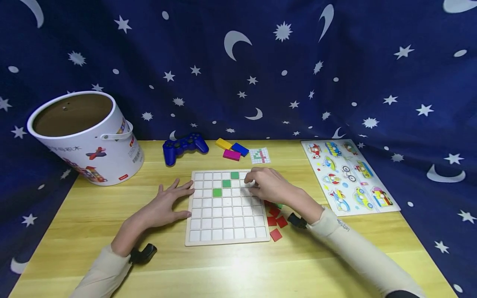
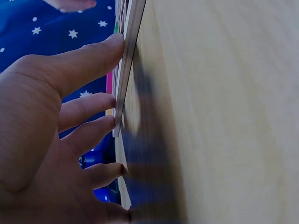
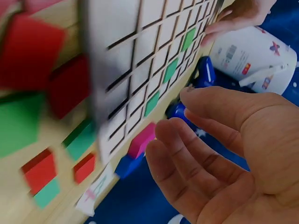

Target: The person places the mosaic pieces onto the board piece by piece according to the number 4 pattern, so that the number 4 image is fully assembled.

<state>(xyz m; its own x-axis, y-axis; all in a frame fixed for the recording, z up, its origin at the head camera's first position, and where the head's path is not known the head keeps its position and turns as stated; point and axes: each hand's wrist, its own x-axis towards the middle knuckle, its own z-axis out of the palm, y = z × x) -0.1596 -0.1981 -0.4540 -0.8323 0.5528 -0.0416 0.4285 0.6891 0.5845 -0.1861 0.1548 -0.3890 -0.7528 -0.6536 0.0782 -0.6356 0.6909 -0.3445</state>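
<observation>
A white square grid board [image 1: 228,238] lies on the table, with three green tiles in a diagonal: one near the top [image 1: 234,175], one lower left of it [image 1: 226,183], and another [image 1: 217,192]. My left hand [image 1: 164,205] rests at the board's left side, fingers spread; in the left wrist view its thumb and fingertips touch the board's edge [image 2: 127,70]. My right hand [image 1: 273,184] hovers over the board's upper right. Its fingers are loosely bent in the right wrist view, thumb [image 3: 210,100] apart from them and nothing showing between. Several red tiles [image 1: 276,235] and some green ones [image 3: 18,126] lie beside the board, partly under the right hand.
Behind the board are a small pattern card [image 1: 259,155], yellow, blue and magenta blocks [image 1: 232,155], and a blue game controller [image 1: 185,147]. A large white bucket [image 1: 112,161] stands at the left. A picture puzzle board [image 1: 348,182] lies at the right, before a starry curtain.
</observation>
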